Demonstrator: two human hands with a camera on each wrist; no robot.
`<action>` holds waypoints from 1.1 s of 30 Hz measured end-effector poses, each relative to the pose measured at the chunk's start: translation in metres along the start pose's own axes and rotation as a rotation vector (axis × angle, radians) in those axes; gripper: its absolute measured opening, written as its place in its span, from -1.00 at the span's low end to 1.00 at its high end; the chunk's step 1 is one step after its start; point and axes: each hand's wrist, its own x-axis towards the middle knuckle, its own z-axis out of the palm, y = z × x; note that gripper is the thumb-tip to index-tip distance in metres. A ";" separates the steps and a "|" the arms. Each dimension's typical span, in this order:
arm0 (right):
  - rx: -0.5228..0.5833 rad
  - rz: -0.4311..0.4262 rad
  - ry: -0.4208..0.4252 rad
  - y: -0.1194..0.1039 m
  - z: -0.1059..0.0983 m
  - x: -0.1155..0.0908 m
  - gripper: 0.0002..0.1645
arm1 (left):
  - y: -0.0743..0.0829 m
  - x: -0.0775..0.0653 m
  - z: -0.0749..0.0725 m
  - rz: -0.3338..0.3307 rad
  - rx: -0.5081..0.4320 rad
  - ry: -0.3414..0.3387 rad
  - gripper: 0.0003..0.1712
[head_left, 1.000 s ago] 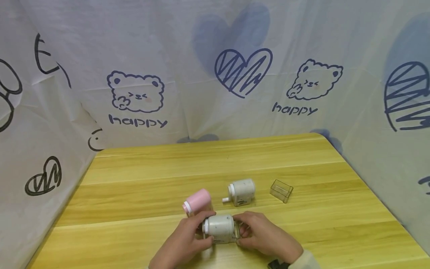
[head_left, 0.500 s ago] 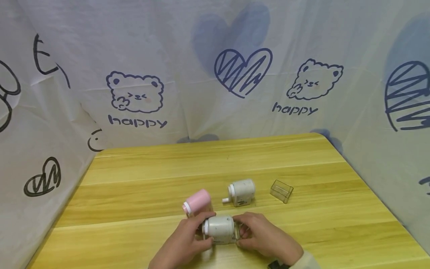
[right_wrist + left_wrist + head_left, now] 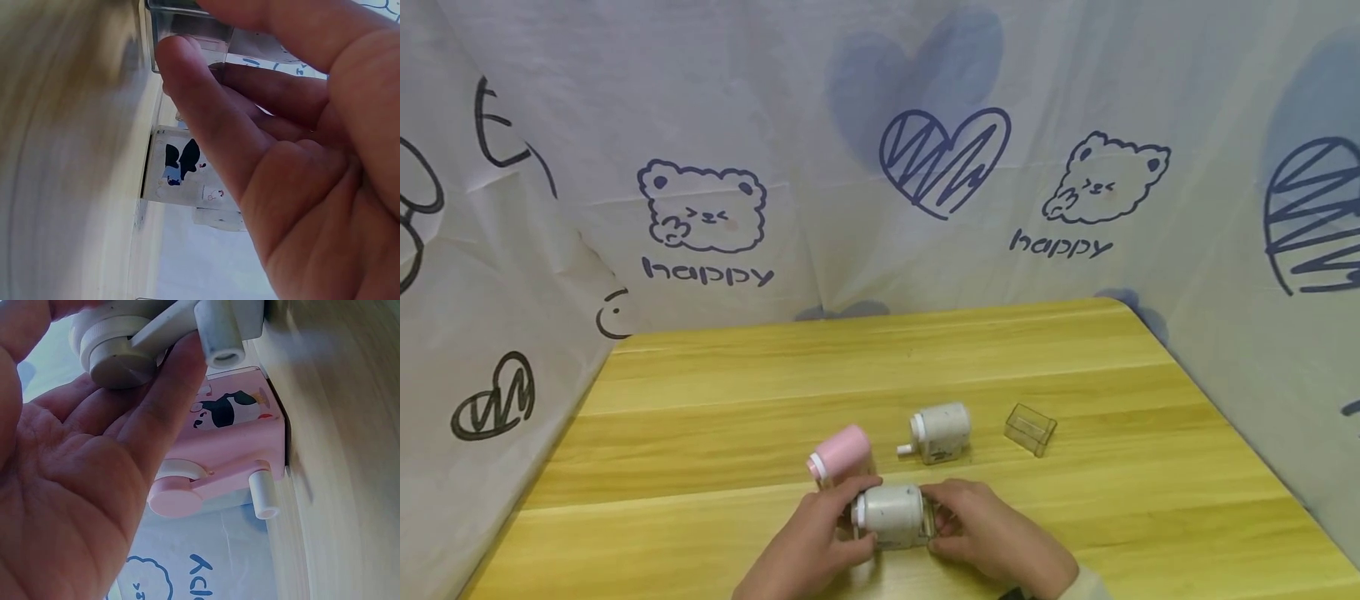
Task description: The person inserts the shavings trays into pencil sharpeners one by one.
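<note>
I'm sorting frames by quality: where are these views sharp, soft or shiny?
Head view: scribbled heart on the cloth crisp, pale sheen on the table beside the left hand; left wrist view: table soft, figure printed on the pink crank device legible; right wrist view: table blurred, with a dark, soft patch near the right hand, shadow or reflection unclear.

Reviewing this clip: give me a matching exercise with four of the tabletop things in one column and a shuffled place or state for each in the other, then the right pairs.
Things
1. Small clear box
2. Near gray sharpener
3. Pink sharpener
4. Far gray sharpener

Places and states
A. Leftmost of the four in the head view
B. Gray, touched by neither hand
C. Rightmost of the four in the head view
D. Held between the left hand and right hand

Pairs: 1-C, 2-D, 3-A, 4-B
</note>
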 end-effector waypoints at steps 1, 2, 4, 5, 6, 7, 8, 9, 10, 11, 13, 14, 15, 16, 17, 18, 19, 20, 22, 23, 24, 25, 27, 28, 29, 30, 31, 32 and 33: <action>-0.001 0.002 0.001 0.000 0.000 -0.001 -0.36 | 0.000 0.000 0.000 -0.001 0.002 0.000 -0.37; -0.002 0.003 0.003 0.000 0.000 -0.001 -0.36 | 0.001 0.000 0.001 -0.002 0.002 0.000 -0.37; -0.002 0.006 0.004 0.000 0.000 -0.001 -0.36 | 0.001 0.000 0.001 -0.003 0.002 0.001 -0.37; -0.001 0.004 0.005 0.000 0.000 -0.001 -0.36 | 0.001 -0.001 0.001 -0.005 0.002 0.001 -0.37; 0.000 0.003 0.006 0.000 0.000 -0.001 -0.37 | 0.002 -0.001 0.001 -0.006 0.002 0.001 -0.37; -0.001 0.005 0.006 0.000 0.000 -0.001 -0.37 | 0.002 -0.001 0.001 -0.006 0.003 0.001 -0.37; -0.001 0.006 0.006 -0.001 0.000 -0.001 -0.37 | 0.002 -0.001 0.000 -0.006 0.004 0.001 -0.37; -0.001 0.008 0.006 -0.001 0.000 -0.001 -0.37 | 0.002 -0.001 0.000 -0.006 0.004 0.002 -0.37; -0.002 0.009 0.006 -0.001 0.000 -0.001 -0.36 | 0.002 -0.001 0.000 -0.007 0.005 0.002 -0.37; -0.004 0.011 0.006 -0.001 0.000 -0.001 -0.36 | 0.002 -0.001 0.000 -0.006 0.005 0.003 -0.37; -0.010 0.012 0.008 -0.002 0.000 -0.001 -0.37 | 0.002 -0.001 0.000 -0.006 0.007 0.004 -0.37; -0.014 0.012 0.009 -0.002 0.000 -0.001 -0.37 | 0.002 -0.001 0.000 -0.006 0.006 0.004 -0.37; -0.019 0.009 0.011 -0.003 0.000 -0.001 -0.37 | 0.002 -0.001 0.000 -0.006 0.005 0.005 -0.37; -0.026 0.004 0.014 -0.003 0.000 -0.001 -0.37 | 0.002 -0.001 0.000 -0.006 0.005 0.005 -0.37; -0.031 0.002 0.016 -0.003 0.001 -0.001 -0.38 | 0.002 -0.001 0.000 -0.006 0.004 0.005 -0.37; -0.034 -0.002 0.017 -0.003 0.001 0.000 -0.38 | 0.002 -0.001 0.000 -0.007 0.003 0.005 -0.37; -0.037 -0.002 0.018 -0.004 0.001 0.000 -0.38 | 0.002 -0.001 0.000 -0.007 0.004 0.005 -0.37; -0.042 -0.002 0.019 -0.004 0.001 0.000 -0.38 | 0.002 -0.001 0.000 -0.006 0.002 0.005 -0.37; -0.050 -0.001 0.018 -0.004 0.001 0.000 -0.40 | 0.002 -0.001 0.000 -0.007 0.002 0.004 -0.36; -0.052 -0.002 0.017 -0.004 0.001 0.000 -0.40 | 0.002 -0.001 0.001 -0.007 0.002 0.004 -0.36; -0.057 -0.004 0.018 -0.004 0.001 0.000 -0.41 | 0.001 -0.001 0.001 -0.006 0.003 0.004 -0.36; -0.062 -0.002 0.017 -0.003 0.001 0.000 -0.42 | 0.001 -0.001 0.001 -0.004 0.005 0.004 -0.36; -0.070 -0.003 0.016 -0.003 0.001 -0.001 -0.43 | 0.001 -0.001 0.001 -0.002 0.009 0.005 -0.36; -0.071 -0.005 0.016 -0.002 0.001 -0.001 -0.44 | 0.001 0.000 0.001 0.000 0.010 0.005 -0.36; -0.073 -0.007 0.015 -0.002 0.001 -0.001 -0.45 | 0.001 0.000 0.001 0.000 0.008 0.005 -0.36; -0.073 -0.005 0.013 -0.002 0.001 0.000 -0.46 | 0.001 0.000 0.001 0.002 0.007 0.005 -0.36; -0.070 -0.003 0.011 -0.001 0.001 0.000 -0.47 | 0.001 0.000 0.001 0.002 0.004 0.005 -0.37; -0.065 -0.003 0.009 -0.001 0.002 0.000 -0.47 | 0.001 0.000 0.002 0.003 0.002 0.004 -0.37; -0.060 -0.003 0.009 -0.001 0.002 0.000 -0.49 | 0.001 0.000 0.002 0.004 -0.001 0.003 -0.37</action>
